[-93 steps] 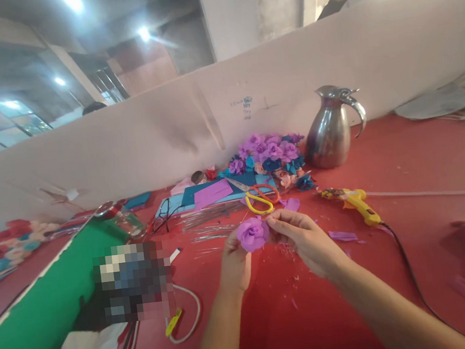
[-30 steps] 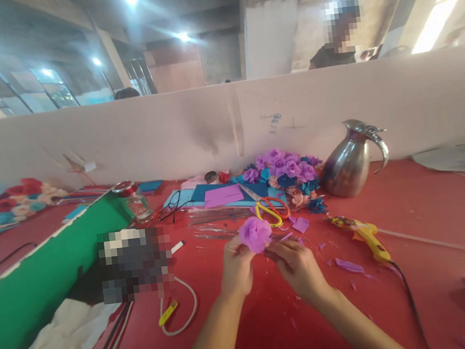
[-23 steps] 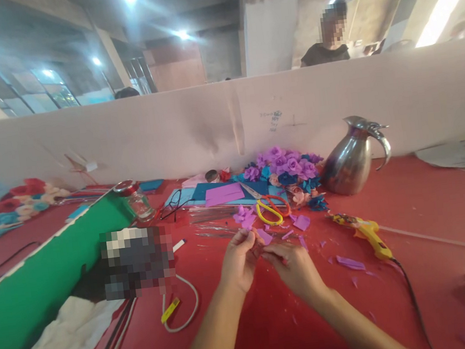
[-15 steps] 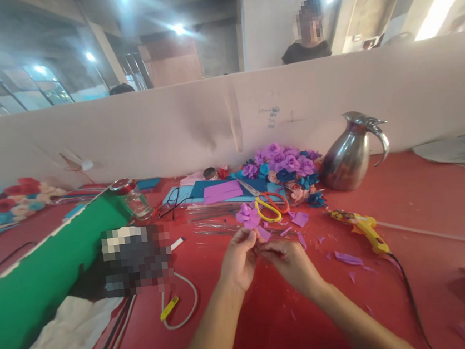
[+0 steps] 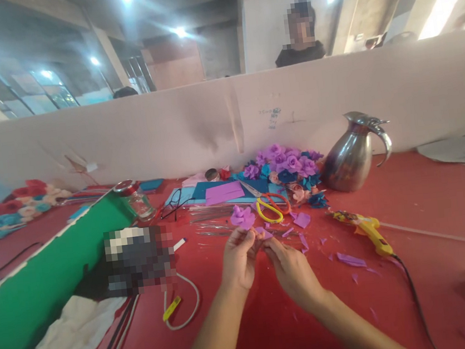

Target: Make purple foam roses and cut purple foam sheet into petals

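Note:
Above the fingertips of my left hand (image 5: 238, 255) sits a purple paper flower (image 5: 242, 217). My left thumb and fingers are pinched just under it; its stem is hidden by them. My right hand (image 5: 293, 271) meets the left at the fingertips, closed in a pinch at a small purple paper petal (image 5: 263, 232). Exactly how the petal is gripped is partly hidden. Just beyond the hands lie scissors (image 5: 271, 213) with one yellow and one red handle loop, among purple paper scraps (image 5: 301, 220) and thin wire stems (image 5: 211, 230).
Finished paper flowers (image 5: 283, 160) are heaped at the back beside a steel jug (image 5: 347, 153). A yellow glue gun (image 5: 369, 232) lies right, its cord trailing forward. At left are a glass jar (image 5: 137, 202), a green panel (image 5: 54, 273) and crumpled tissue (image 5: 74, 335). A person (image 5: 300, 52) is behind the partition.
The flower has shifted slightly left and tilted with my left fingers. My right hand has moved up a little, its fingertips now at the petal. The view has shifted slightly.

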A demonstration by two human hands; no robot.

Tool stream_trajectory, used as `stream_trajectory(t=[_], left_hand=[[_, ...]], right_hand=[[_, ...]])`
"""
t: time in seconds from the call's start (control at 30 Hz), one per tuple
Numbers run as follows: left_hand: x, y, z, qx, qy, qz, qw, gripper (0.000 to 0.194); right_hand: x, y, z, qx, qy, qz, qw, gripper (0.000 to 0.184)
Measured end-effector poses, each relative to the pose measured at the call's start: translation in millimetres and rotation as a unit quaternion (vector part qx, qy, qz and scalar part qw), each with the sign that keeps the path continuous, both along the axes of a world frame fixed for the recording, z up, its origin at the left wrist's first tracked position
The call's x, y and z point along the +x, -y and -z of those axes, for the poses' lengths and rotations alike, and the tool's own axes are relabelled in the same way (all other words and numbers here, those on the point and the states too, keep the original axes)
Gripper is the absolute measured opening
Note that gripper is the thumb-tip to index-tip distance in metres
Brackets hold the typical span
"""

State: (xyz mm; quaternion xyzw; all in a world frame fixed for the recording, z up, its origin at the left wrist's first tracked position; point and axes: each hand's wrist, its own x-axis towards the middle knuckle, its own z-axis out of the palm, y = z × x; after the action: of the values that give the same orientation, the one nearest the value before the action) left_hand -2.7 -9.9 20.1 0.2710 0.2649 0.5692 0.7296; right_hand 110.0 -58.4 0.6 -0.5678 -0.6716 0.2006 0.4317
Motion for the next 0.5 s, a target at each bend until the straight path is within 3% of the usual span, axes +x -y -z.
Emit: stream_trajectory(t=[0.17,0.27,0.4,0.5], left_hand=[[2,6,-2.3,0.031,0.012,-0.012,0.999,0.015],[1,7,-4.3,0.034,0.023,-0.011,0.999,0.015],[-3,6,-5.7,0.062,-0.018,0.043,0.997,0.013],[-5,5,-4.3,0.091,-0.093,0.11,0.985,0.011]], right_hand=[[-6,-3,6.3,-0.013,-0.138,-0.029,0.99,0.015],[-5,-6,6.5,-0.013,-0.17,-0.037,0.985,0.018],[13,-9,-10.1,-0.013,-0.14,-0.068,0.988,0.011],[34,-9,-29.6,-0.057,-0.254,-0.061,0.964,0.015]])
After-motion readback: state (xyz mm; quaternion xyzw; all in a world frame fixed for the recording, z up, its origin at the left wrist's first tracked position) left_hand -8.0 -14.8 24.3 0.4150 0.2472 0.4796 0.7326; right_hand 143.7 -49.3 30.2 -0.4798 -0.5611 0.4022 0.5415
